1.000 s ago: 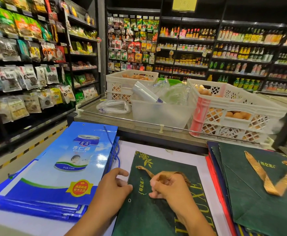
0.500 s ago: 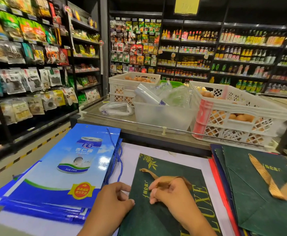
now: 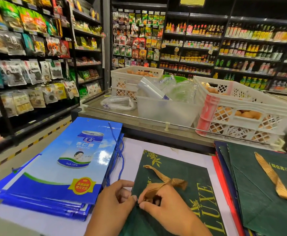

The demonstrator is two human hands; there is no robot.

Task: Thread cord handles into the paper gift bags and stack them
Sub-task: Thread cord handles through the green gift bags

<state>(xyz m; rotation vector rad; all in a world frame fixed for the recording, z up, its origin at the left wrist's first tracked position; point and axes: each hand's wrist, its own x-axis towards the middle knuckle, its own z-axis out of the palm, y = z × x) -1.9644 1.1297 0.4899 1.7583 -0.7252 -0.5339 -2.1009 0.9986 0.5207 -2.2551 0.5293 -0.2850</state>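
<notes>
A dark green paper gift bag [image 3: 176, 169] printed with gold "LUXE" lettering lies flat on the white table in front of me. A gold ribbon handle [image 3: 163, 180] runs from a hole near the bag's top down to my right hand [image 3: 164, 203], which pinches its free end at the bag's left edge. My left hand [image 3: 115, 200] grips that same edge, fingertips against my right hand's. The exact hole under my fingers is hidden.
A stack of blue bags [image 3: 57, 167] with blue cord handles [image 3: 118, 150] lies on the left. More green bags [image 3: 265, 189] with a gold ribbon lie stacked on the right. White crates [image 3: 241, 106] and a clear bin [image 3: 166, 111] stand on the counter behind.
My right hand has drawn the gold ribbon down and left to the bag's left edge. My left hand has closed in to meet it there. The view has shifted slightly.
</notes>
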